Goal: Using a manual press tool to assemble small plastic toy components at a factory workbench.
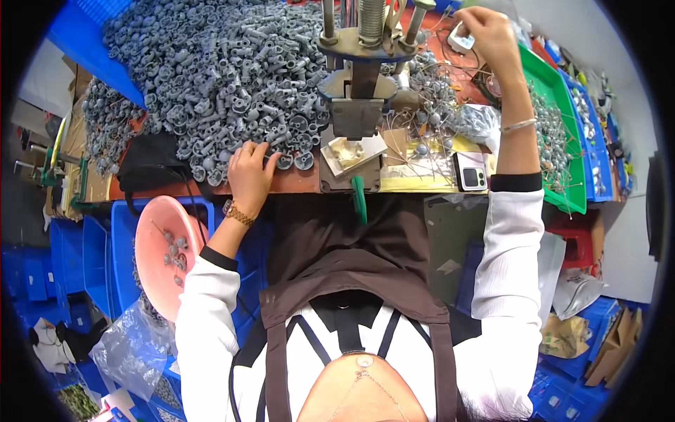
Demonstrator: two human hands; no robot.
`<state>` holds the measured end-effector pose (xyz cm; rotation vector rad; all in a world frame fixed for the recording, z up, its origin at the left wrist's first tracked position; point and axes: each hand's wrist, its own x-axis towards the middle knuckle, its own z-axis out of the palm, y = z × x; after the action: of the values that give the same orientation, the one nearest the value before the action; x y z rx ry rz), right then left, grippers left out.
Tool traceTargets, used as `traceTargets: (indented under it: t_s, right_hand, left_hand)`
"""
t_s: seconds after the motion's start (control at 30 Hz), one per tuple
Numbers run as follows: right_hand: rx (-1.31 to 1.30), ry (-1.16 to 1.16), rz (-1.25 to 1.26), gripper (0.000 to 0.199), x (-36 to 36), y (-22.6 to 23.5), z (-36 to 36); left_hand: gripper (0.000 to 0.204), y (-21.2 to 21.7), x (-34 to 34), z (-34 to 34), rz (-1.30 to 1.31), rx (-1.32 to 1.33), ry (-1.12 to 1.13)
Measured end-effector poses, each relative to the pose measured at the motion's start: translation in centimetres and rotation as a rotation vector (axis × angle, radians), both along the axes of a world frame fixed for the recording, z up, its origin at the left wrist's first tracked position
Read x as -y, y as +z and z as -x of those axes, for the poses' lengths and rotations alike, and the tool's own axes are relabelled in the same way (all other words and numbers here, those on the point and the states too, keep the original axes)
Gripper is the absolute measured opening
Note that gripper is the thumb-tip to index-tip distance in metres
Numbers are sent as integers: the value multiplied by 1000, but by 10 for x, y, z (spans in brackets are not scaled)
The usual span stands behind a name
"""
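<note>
wired pieces (555, 135) seem finished, gray parts (242, 95) unworked; left hand (250, 177) is loosely spread, grip of right hand (492, 41) can't be told.

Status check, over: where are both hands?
Left hand at grey parts, near edge. Right hand at small white device, grip unclear. Metal press stands between the hands.

left hand (249, 177): kinda loose, near edge of huge gray parts pile (232, 84) | pink bowl (156, 274) below it, metal press (356, 117) to its right | right hand (486, 34): at a little white box (460, 43), phone (471, 171) below it, green tray (578, 193) off right
</note>
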<state>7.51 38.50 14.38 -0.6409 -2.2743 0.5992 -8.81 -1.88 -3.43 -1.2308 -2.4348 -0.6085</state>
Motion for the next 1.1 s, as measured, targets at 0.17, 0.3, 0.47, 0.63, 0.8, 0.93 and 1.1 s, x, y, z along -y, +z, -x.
traceTargets:
  t_s: [0.17, 0.3, 0.47, 0.63, 0.8, 0.93, 1.1]
  right_hand:
    - [-580, 295, 450, 26, 28, 15, -50]
    - [-585, 672, 737, 29, 86, 22, -76]
    - [-640, 772, 742, 30, 108, -6, -111]
    - [-487, 535, 716, 24, 145, -20, -129]
    - [-325, 512, 366, 14, 171, -36, -111]
    - [-427, 617, 808, 23, 191, -51, -107]
    - [-173, 516, 751, 18, 207, -62, -110]
  left_hand:
    - [25, 15, 9, -3, -151, 146, -41]
    - [26, 27, 3, -9, -396, 77, -106]
    - [23, 26, -66, -49, -367, 360, -435]
    - [20, 11, -83, -61, -162, 351, -409]
    - [24, 1, -86, -74, -226, 281, -389]
    - [35, 13, -68, -74, -460, 457, -330]
    - [33, 23, -30, -4, -27, -131, -57]
